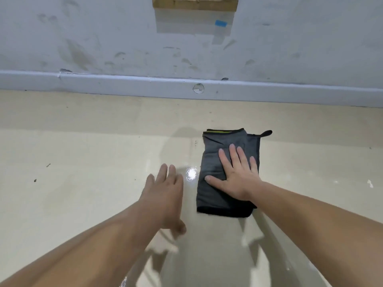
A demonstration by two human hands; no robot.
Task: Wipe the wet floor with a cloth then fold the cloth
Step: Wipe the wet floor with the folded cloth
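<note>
Two hands are out: our right hand [236, 175] presses flat, fingers spread, on the folded grey cloth [215, 195], likely to hold the fold. Our left hand [163, 195] hovers beside it, fingers straight, holding nothing. The cloth lies on the glossy floor [83, 183] near the wall. We read no writing.

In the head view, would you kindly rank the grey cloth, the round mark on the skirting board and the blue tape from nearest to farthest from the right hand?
1. The grey cloth: directly under the right hand, which lies flat on it.
2. The round mark: on the skirting board, beyond the cloth's far end.
3. The blue tape: high on the wall, farthest.
</note>
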